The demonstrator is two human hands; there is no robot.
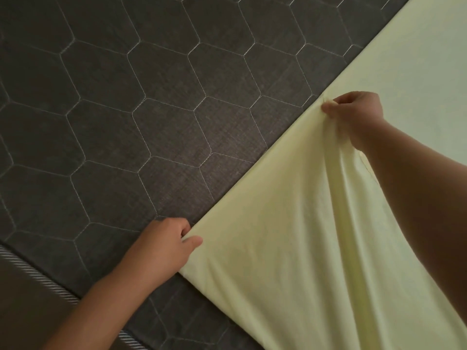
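1. Head view, the bed: a dark grey quilted mattress with pale hexagon stitching fills the left and far part of the scene. Its striped corded piping marks the near left border, so the person appears to stand at that side and lean over.
2. Head view, the cloth: a pale yellow soft fabric bed sheet covers the right side of the mattress. Its straight edge runs diagonally from the near middle to the far right, and the mattress left of that line is bare.
3. Head view, the left hand: its fingers are curled under and its thumb presses on top. It pinches the sheet's edge at the near end, low against the mattress, probably to anchor that end of the line.
4. Head view, the right hand: it is closed in a tight pinch on the same edge farther along. It holds the edge raised, so the fabric hangs below the wrist in long folds.
5. Judgement: gripping one edge at two well-separated points keeps it taut and straight between the hands. That suits drawing the sheet leftward across the uncovered mattress, and the spreading looks only partly done.
6. Risk: the slack folds under the right forearm could bunch if only one hand pulls.
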